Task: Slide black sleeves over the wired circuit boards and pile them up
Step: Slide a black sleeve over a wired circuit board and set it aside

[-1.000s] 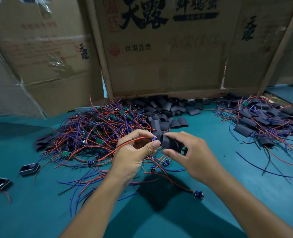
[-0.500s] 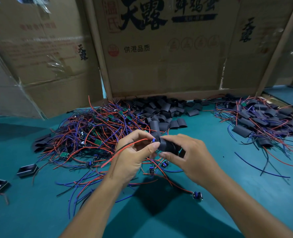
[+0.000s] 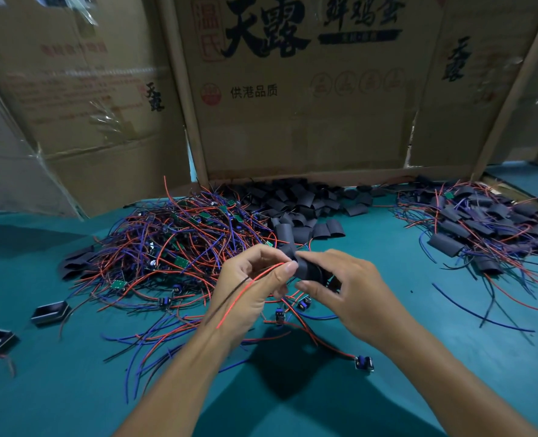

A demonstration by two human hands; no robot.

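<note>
Left hand (image 3: 248,294): red and black wires (image 3: 245,290) are pinched between thumb and fingers, as they were a second ago.
Right hand (image 3: 352,294): a black sleeve (image 3: 305,269) is gripped at the fingertips above the worktop (image 3: 371,389).
Change: the blue part seen earlier at the sleeve mouth is now hidden.
Finished pile (image 3: 479,222): unmoved, far right.

Two bare forearms showing from the lower edge, no sleeves reaching the wrists; left hand (image 3: 248,298) and right hand (image 3: 359,298) wearing no gloves, rings or watch
</note>
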